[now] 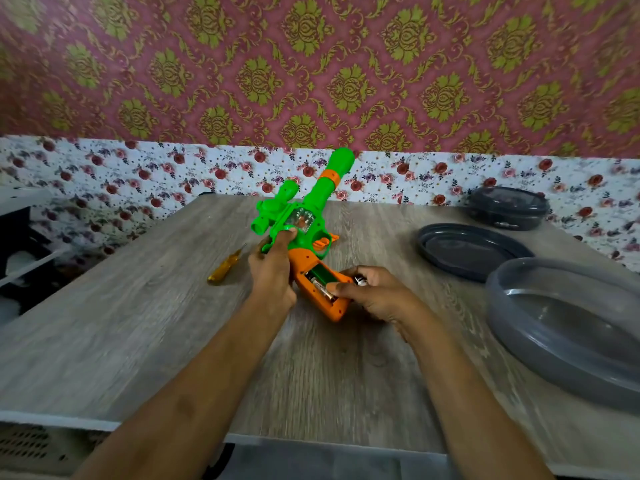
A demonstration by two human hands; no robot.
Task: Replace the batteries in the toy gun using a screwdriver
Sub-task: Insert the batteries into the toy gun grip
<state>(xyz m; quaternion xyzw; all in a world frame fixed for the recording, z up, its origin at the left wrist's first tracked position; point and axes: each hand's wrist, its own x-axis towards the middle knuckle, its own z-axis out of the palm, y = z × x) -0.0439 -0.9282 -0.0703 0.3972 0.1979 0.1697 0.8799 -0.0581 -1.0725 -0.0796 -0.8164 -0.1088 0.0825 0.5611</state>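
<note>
A green and orange toy gun (pixel 304 209) lies tilted on the wooden table (pixel 173 341), barrel pointing away. My left hand (pixel 272 271) grips its body just above the orange handle, thumb on the green part. The battery compartment (pixel 320 277) in the handle stands uncovered, with one battery (pixel 320 285) lying inside. My right hand (pixel 377 296) holds a second battery (pixel 360 280) in its fingers while its thumb presses the battery in the compartment. A yellow-handled screwdriver (pixel 225 265) lies on the table left of the gun. An orange piece (pixel 323 241), perhaps the cover, lies behind the gun.
At the right stand a large grey plastic bowl (pixel 568 327), a dark oval lid (pixel 471 251) and a dark lidded container (pixel 507 207) near the wall. The table's front edge (pixel 104 424) runs along the bottom. Black and white objects (pixel 17 244) sit off the left side.
</note>
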